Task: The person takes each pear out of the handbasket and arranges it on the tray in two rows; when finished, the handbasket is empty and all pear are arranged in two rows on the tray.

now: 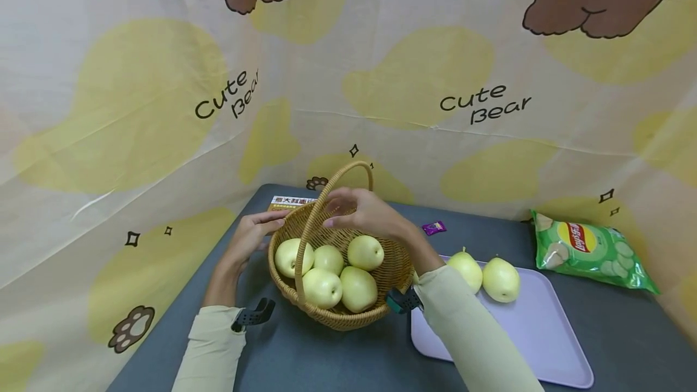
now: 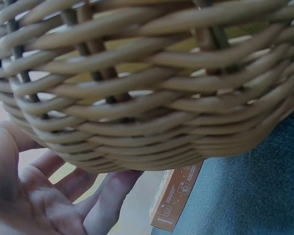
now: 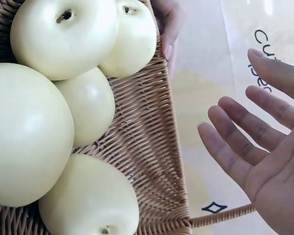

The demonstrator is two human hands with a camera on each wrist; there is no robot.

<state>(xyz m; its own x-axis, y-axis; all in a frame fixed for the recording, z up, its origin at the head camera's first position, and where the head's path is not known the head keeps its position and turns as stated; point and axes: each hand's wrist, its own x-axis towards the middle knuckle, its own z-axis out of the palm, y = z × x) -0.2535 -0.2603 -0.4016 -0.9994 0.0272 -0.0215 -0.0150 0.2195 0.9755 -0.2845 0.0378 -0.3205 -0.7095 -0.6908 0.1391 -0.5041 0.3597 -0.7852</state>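
Note:
A wicker basket (image 1: 340,317) with a tall arched handle (image 1: 306,228) stands on the table and holds several pale yellow-green pears (image 1: 322,288). My left hand (image 1: 251,236) is at the basket's left rim, its fingers extended along the outside. The left wrist view shows the fingers of this hand (image 2: 54,196) close against the woven wall. Over the back of the basket, beside the handle, hovers my right hand (image 1: 366,213). In the right wrist view that hand (image 3: 264,142) has its fingers spread with nothing in them, apart from the pears (image 3: 88,196).
To the right lies a lilac tray (image 1: 544,331) with two pears (image 1: 501,280) on it, partly behind my right sleeve. A green chip bag (image 1: 590,253) is at the far right. Behind the basket are a small purple packet (image 1: 434,228) and a printed box (image 1: 291,201).

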